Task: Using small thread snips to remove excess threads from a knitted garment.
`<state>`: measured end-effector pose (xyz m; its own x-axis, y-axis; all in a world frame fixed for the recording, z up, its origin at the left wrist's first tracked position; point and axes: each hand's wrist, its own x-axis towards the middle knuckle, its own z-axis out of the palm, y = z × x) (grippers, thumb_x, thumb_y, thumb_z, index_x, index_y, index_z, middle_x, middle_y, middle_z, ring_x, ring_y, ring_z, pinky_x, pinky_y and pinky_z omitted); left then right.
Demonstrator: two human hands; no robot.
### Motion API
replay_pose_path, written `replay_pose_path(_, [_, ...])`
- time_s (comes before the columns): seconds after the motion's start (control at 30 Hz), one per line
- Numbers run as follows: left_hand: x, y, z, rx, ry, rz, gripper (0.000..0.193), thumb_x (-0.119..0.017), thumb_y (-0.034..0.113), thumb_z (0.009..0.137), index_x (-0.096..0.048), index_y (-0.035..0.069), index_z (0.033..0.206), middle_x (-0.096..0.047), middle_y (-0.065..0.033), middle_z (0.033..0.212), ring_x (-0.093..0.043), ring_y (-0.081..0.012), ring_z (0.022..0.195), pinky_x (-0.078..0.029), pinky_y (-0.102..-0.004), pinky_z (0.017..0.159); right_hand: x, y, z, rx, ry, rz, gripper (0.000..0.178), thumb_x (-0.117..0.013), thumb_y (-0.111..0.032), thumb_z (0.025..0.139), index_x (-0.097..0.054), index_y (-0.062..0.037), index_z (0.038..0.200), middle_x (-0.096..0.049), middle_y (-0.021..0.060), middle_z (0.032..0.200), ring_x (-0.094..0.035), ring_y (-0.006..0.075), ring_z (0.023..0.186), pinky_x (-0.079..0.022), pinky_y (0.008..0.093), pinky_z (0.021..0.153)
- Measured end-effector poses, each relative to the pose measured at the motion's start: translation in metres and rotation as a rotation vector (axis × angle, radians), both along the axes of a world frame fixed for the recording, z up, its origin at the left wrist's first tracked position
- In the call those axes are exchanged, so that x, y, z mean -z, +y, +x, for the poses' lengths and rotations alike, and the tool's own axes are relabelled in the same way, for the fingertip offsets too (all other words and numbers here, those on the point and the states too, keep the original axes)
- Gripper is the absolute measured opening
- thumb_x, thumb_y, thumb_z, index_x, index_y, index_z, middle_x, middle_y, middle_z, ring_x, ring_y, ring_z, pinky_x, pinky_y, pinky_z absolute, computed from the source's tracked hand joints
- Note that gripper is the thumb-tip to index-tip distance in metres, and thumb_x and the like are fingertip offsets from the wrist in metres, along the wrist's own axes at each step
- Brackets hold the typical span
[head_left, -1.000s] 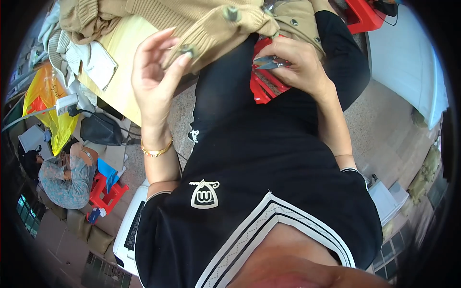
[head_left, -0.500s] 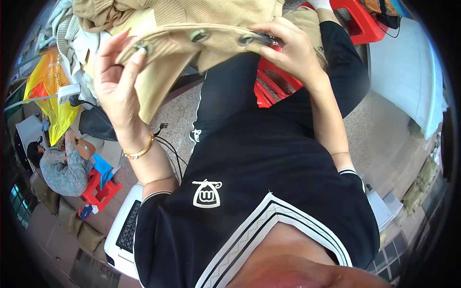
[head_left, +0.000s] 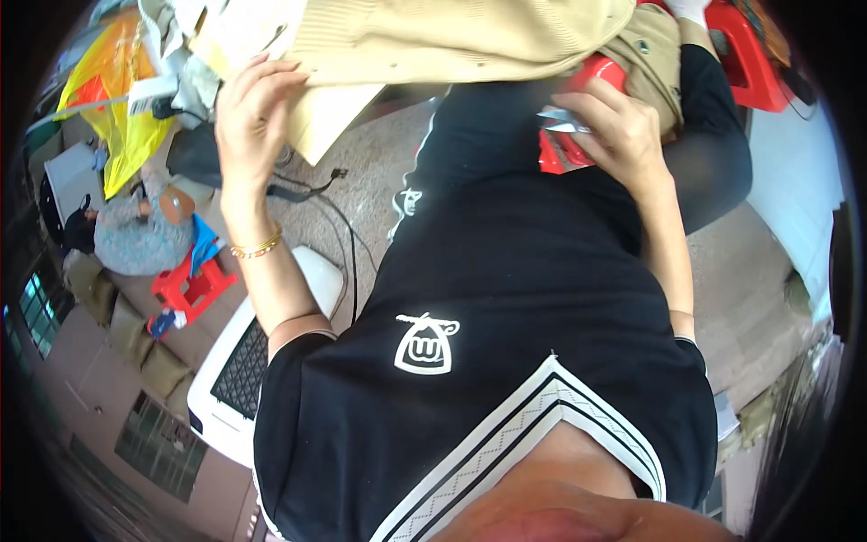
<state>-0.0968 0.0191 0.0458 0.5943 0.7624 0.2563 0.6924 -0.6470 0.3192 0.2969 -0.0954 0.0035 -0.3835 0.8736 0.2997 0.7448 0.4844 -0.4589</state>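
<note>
A beige knitted cardigan (head_left: 433,41) lies spread over my lap at the top of the view, with small marks dotted along its near edge. At that edge's left end, the curled fingers of my left hand (head_left: 251,117) grip the knit; the fingertips are partly hidden. My right hand (head_left: 623,126) is closed around small silver-bladed thread snips (head_left: 562,121), whose blades point left. The snips are apart from the cardigan, just below its edge, above my dark trousers. Their handle is hidden in my palm.
Beside my right hand is a red plastic stool (head_left: 564,154). Pale yellow cloth (head_left: 330,122) hangs below the cardigan. Black cables (head_left: 348,217) trail near a white appliance (head_left: 312,280). At far left, a person (head_left: 135,235) sits by another red stool (head_left: 194,285), below a yellow bag (head_left: 113,108).
The cardigan's buttoned band, held raised and stretched between both hands before, now lies lower and flatter. My right hand has let go of it and moved right and down, with the snips' blades showing.
</note>
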Motion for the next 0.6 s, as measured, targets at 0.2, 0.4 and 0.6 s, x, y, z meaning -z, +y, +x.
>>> replay_pose_path(0.2, [0.005, -0.012, -0.022, -0.149, -0.100, -0.006, 0.024, -0.058, -0.010, 0.077, -0.073, 0.004, 0.090, -0.071, -0.0080, 0.103, -0.063, -0.0279, 0.113, -0.047, -0.0372, 0.099, 0.013, -0.005, -0.003, 0.102, 0.153, -0.109, 0.026, -0.076, -0.008, 0.070, -0.072, -0.0123, 0.096, -0.056, 0.0024, 0.074, -0.060, 0.0197, 0.060, -0.048, 0.0326, 0.053])
replay_pose_path(0.4, [0.009, -0.007, -0.016, -0.152, -0.124, 0.015, 0.021, -0.058, -0.008, 0.081, -0.072, 0.004, 0.092, -0.072, -0.0079, 0.102, -0.066, -0.0237, 0.103, -0.049, -0.0344, 0.093, 0.025, -0.008, -0.001, 0.120, 0.184, -0.129, 0.027, -0.076, -0.004, 0.070, -0.072, -0.0090, 0.096, -0.053, 0.0053, 0.070, -0.058, 0.0213, 0.058, -0.046, 0.0331, 0.053])
replay_pose_path(0.6, [0.023, -0.012, -0.011, -0.571, -0.308, -0.265, 0.019, -0.067, 0.012, 0.091, -0.070, 0.004, 0.108, -0.064, -0.0019, 0.091, -0.056, -0.0073, 0.075, -0.047, -0.0220, 0.068, 0.036, -0.005, -0.008, 0.141, 0.226, -0.157, 0.024, -0.076, -0.004, 0.071, -0.072, -0.0071, 0.095, -0.055, 0.0062, 0.071, -0.056, 0.0200, 0.056, -0.045, 0.0314, 0.052])
